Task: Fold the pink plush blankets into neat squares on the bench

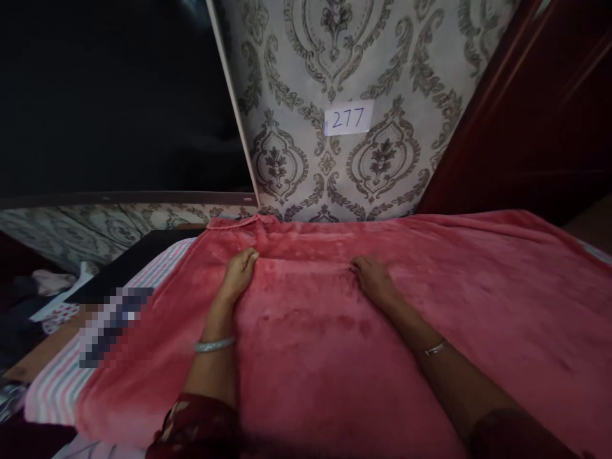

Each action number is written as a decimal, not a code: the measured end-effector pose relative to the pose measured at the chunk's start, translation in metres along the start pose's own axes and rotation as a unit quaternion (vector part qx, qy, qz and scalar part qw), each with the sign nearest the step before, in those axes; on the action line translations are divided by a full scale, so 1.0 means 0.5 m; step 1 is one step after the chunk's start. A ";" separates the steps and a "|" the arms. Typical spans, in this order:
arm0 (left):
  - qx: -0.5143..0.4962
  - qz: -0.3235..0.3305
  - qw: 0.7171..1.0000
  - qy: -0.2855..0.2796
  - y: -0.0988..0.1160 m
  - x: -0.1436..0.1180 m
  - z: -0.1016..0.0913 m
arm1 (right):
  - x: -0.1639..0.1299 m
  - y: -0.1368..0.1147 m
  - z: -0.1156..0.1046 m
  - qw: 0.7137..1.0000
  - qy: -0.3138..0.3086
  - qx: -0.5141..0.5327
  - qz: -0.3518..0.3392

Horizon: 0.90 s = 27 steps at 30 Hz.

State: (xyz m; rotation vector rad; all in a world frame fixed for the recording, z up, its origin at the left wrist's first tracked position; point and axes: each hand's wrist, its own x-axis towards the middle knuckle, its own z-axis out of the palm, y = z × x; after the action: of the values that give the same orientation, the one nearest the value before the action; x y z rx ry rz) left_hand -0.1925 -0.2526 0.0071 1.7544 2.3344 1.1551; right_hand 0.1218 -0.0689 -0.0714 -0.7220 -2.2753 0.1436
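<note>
A pinkish-red plush blanket (306, 370) lies spread over the surface before me. My left hand (240, 271) is closed on the blanket, its fingers pinching the fabric left of centre. To the right, my right hand (373, 277) also grips the blanket with curled fingers, partly sunk in the pile. Between both hands the cloth is drawn into a straight raised ridge. Darker brushed patches mark the pile just below it. Small wrinkles bunch at the blanket's far left corner.
A striped cloth (55, 389) shows under the blanket's left edge. A large dark screen (119, 102) stands at the back left. Behind the blanket is patterned wallpaper (282, 83) with a paper label (349, 118) reading 277. Dark red glossy furniture (535, 121) rises at right.
</note>
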 end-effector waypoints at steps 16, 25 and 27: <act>0.234 0.002 0.968 0.091 0.088 -0.006 0.047 | 0.003 -0.013 -0.019 1.000 0.004 0.008 -0.004; 0.115 0.210 0.968 -0.069 0.164 -0.019 0.206 | 0.026 -0.030 -0.031 0.998 -0.051 -0.027 -0.020; 0.115 0.210 0.969 -0.052 0.151 -0.010 0.215 | 0.031 -0.032 -0.036 0.997 -0.067 -0.036 -0.030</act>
State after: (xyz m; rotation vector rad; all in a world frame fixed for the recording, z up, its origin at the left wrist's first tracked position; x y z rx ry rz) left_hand -0.0834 -0.1903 -0.0321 2.4121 2.1726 0.8145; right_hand 0.1178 -0.0759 -0.0437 -0.6975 -2.4378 0.0836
